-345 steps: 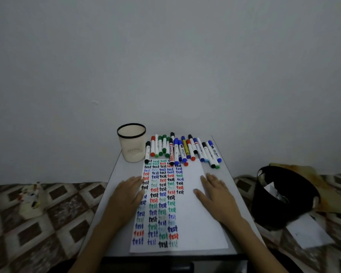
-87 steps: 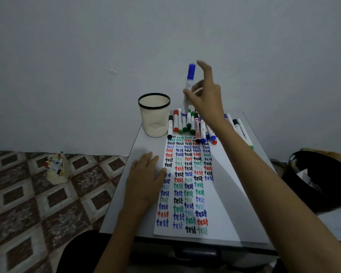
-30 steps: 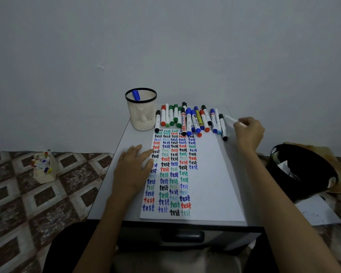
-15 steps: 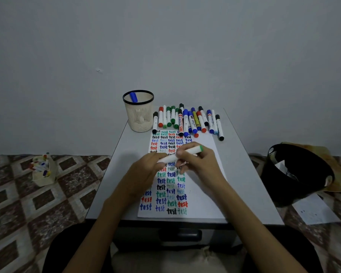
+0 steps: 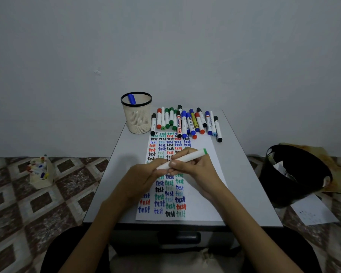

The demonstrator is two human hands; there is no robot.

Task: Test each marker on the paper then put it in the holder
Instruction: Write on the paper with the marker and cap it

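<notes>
Plain grey wall, small grey counter. Green marker held just over the paper, mid-sheet, in both hands. Right hand wrapped round the barrel, left hand curled over the near-left end, tip or cap hidden there. Long axis slanting from lower left up to the right, green end away to the right. Looks like uncapping: a pull apart along that line. Holder back left, well apart, nearer the left hand, one blue marker inside. Markers lined up along the far edge.
</notes>
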